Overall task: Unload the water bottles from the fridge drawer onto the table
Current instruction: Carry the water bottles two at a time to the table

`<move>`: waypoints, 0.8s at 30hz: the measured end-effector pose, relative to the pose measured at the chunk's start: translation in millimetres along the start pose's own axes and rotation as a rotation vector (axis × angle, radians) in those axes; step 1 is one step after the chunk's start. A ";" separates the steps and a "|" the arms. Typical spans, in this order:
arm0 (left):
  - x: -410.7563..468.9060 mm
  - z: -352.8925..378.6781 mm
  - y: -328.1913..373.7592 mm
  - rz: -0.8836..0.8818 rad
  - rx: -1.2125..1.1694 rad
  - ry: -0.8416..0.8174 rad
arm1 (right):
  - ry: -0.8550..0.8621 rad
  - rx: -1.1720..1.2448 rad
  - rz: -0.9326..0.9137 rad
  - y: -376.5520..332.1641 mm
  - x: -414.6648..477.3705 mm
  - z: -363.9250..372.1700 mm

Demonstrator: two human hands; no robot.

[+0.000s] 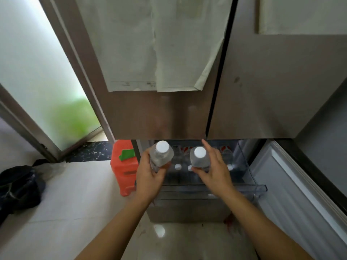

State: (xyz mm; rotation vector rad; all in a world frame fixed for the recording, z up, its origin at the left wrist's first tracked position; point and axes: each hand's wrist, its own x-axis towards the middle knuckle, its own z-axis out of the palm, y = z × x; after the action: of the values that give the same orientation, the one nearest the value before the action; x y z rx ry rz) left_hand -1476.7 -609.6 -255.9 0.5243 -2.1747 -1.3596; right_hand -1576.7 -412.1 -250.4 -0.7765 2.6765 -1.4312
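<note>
The clear fridge drawer [249, 187] is pulled out under the closed fridge doors. My left hand [150, 173] grips a clear water bottle with a white cap [161, 152], held upright above the drawer's left end. My right hand [216, 169] holds a second white-capped bottle [199, 156] upright over the drawer's middle, thumb under it and index finger stretched out. More bottles [178, 167] with white caps and red labels lie in the drawer below, partly hidden by my hands.
An orange plastic stool [124, 166] stands on the floor just left of the drawer. A dark bag [18, 186] lies at far left by a frosted glass door [37, 81]. The open lower fridge door [293, 194] flanks the drawer on the right. Papers hang on the fridge front.
</note>
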 end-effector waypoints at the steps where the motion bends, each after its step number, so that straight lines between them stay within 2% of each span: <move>1: -4.7 -11.8 5.8 0.007 -0.017 0.046 | 0.010 0.028 -0.022 -14.2 -1.0 2.6; 5: -29.3 -68.5 29.6 0.042 0.033 0.279 | 0.020 0.154 -0.082 -63.8 -4.8 22.8; 11: -84.2 -158.4 36.3 -0.072 0.171 0.530 | -0.138 0.245 -0.287 -126.8 -6.6 88.5; 17: -172.9 -223.5 47.8 -0.241 0.413 0.807 | -0.439 0.340 -0.511 -193.2 -38.6 161.8; 20: -228.8 -246.0 58.3 -0.345 0.466 0.937 | -0.611 0.408 -0.631 -229.0 -74.6 183.8; 24: -304.6 -271.3 72.7 -0.446 0.545 1.118 | -0.755 0.465 -0.749 -274.9 -141.3 208.0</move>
State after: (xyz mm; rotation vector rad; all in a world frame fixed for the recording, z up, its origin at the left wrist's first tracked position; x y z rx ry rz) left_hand -1074.0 -596.5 -159.2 1.5817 -1.4377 -0.3583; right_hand -1288.8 -640.0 -187.4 -1.8759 1.4665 -1.3482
